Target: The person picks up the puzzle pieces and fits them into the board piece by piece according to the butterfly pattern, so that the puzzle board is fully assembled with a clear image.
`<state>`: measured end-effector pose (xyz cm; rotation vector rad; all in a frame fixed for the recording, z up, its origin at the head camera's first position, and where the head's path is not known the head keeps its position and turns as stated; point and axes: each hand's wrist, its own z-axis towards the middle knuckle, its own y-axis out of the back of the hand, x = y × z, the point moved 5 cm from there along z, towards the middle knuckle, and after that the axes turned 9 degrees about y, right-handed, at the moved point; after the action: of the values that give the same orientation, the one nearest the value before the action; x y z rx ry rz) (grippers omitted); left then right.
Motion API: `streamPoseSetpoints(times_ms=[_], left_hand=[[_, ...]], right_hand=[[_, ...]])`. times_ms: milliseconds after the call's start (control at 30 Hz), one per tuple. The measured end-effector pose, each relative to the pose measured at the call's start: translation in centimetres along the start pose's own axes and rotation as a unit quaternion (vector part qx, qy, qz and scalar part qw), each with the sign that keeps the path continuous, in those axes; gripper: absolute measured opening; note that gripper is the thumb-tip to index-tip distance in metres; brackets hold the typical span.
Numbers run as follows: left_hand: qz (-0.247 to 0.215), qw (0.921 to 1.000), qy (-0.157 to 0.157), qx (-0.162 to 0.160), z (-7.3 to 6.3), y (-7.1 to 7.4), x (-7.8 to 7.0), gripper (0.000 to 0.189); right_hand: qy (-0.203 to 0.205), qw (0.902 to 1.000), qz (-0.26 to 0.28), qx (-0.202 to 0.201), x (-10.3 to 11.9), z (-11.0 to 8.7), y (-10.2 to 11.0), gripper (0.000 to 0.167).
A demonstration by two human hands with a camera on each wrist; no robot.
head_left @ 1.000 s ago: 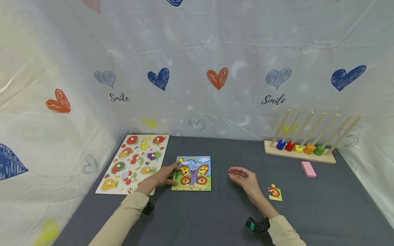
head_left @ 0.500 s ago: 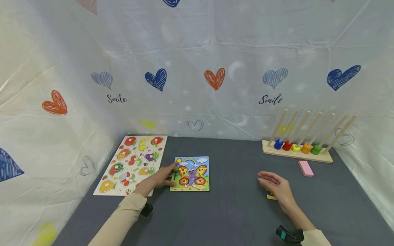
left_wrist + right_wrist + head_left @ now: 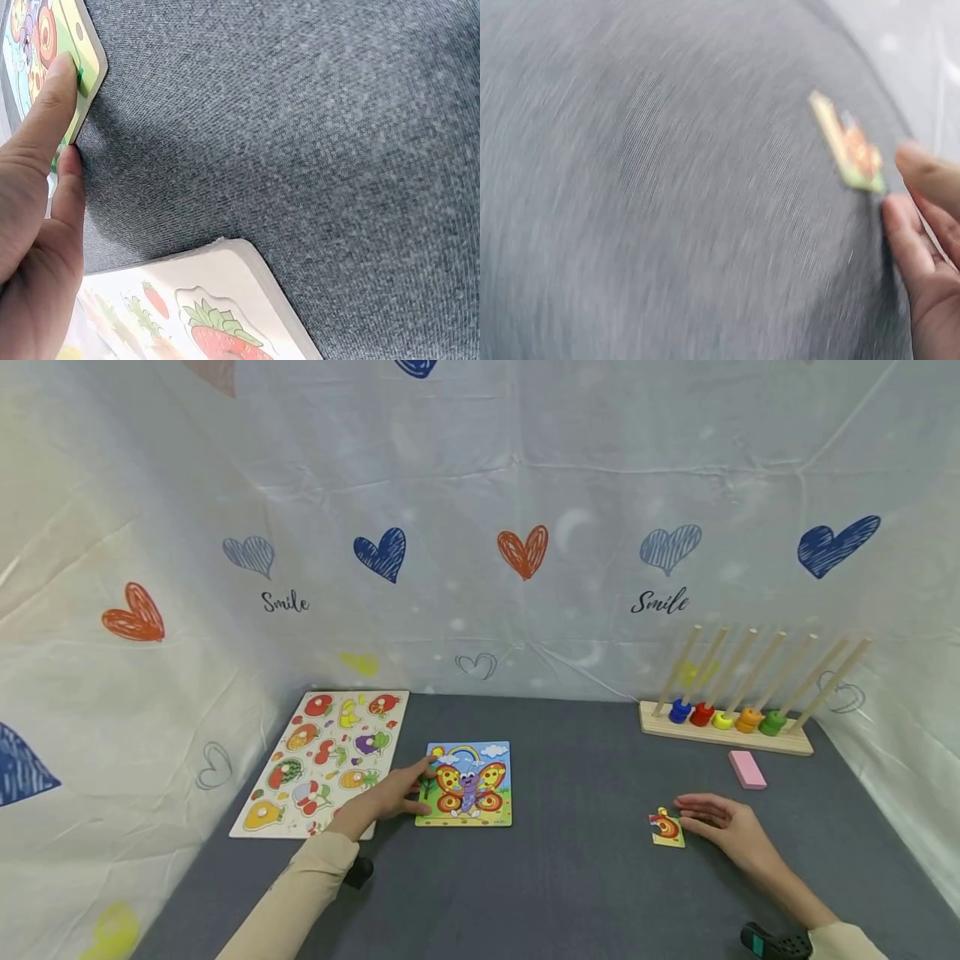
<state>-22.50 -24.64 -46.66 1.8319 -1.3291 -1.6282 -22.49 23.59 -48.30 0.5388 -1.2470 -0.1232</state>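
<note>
A square butterfly jigsaw puzzle [image 3: 468, 785] lies flat on the dark grey tabletop. My left hand [image 3: 390, 791] holds its left side, thumb on the printed face and a finger at the edge, as the left wrist view shows. One loose puzzle piece [image 3: 667, 828], yellow with a red-orange swirl, rests apart at the right. Just right of that piece is my right hand [image 3: 723, 827], thumb and fingers parted, fingertips close to its edge. Blurred in the right wrist view, the piece [image 3: 847, 150] appears just beyond the fingertips, with nothing gripped.
Left of the butterfly puzzle lies a larger fruit puzzle board [image 3: 322, 764], partly under my left forearm. At the back right stands a wooden peg stand [image 3: 723, 735] with coloured rings. A pink block [image 3: 747, 770] lies before it. A printed cloth [image 3: 457, 610] hangs behind the table.
My right hand has moved rightward from beside the butterfly puzzle, across the loose piece, to its right side. The left hand keeps its place on the puzzle.
</note>
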Motion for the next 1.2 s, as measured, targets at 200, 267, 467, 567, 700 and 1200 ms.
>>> streamPoseSetpoints(times_ms=[200, 267, 467, 567, 700, 1200], left_hand=[[-0.004, 1.0, -0.005, -0.001, -0.2, 0.2, -0.1, 0.08], [-0.006, 1.0, -0.004, 0.0, -0.2, 0.2, 0.0, 0.08], [-0.007, 0.9999, -0.009, 0.0, -0.2, 0.2, 0.4, 0.08], [-0.005, 0.9999, -0.014, 0.001, -0.2, 0.2, 0.4, 0.08], [-0.002, 0.9999, -0.012, 0.0, -0.2, 0.2, 0.4, 0.079], [-0.014, 0.9999, -0.007, 0.001, -0.2, 0.2, -0.3, 0.078]], right_hand=[[0.005, 0.998, 0.005, 0.063, -0.3, 0.3, -0.3, 0.052], [0.006, 0.9971, -0.004, 0.076, -0.3, 0.5, -0.5, 0.052], [0.0, 0.9967, -0.025, 0.077, -0.2, 0.6, -0.6, 0.045], [-0.004, 0.9969, -0.019, 0.076, -0.2, 0.7, -0.6, 0.045], [-0.022, 0.9959, 0.023, 0.084, 0.1, 1.0, -0.8, 0.051], [-0.114, 0.9602, 0.234, 0.1, 2.3, 2.7, -5.6, 0.058]])
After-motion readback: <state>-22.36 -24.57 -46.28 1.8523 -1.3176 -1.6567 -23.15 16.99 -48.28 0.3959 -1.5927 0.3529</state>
